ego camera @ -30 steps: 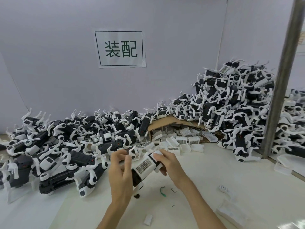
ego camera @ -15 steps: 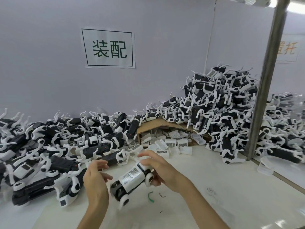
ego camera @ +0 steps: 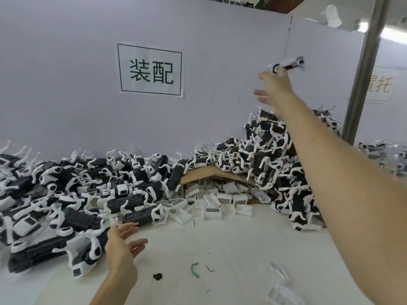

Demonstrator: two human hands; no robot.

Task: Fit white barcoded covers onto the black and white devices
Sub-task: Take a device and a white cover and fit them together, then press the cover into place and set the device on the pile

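Observation:
My right hand (ego camera: 275, 93) is raised high on an outstretched arm, fingers spread and straight. A black and white device (ego camera: 286, 62) with its white cover on is in the air at my fingertips, above the tall right pile of devices (ego camera: 271, 159); I cannot tell if a finger still touches it. Low over the table, my left hand (ego camera: 123, 245) holds nothing, its fingers relaxed and spread, beside the left pile of devices (ego camera: 88, 190). White barcoded covers (ego camera: 212, 210) spill from a tipped cardboard box (ego camera: 209, 176) between the piles.
A metal post (ego camera: 361, 84) stands at the right behind my arm. On the white table lie a green scrap (ego camera: 195, 269), a small black bit (ego camera: 157, 276) and loose white parts (ego camera: 278, 269). A wall with a sign (ego camera: 150, 71) closes the back.
My right hand swung the covered device up from table height toward the right pile and opened. My left hand let go of it and stayed low.

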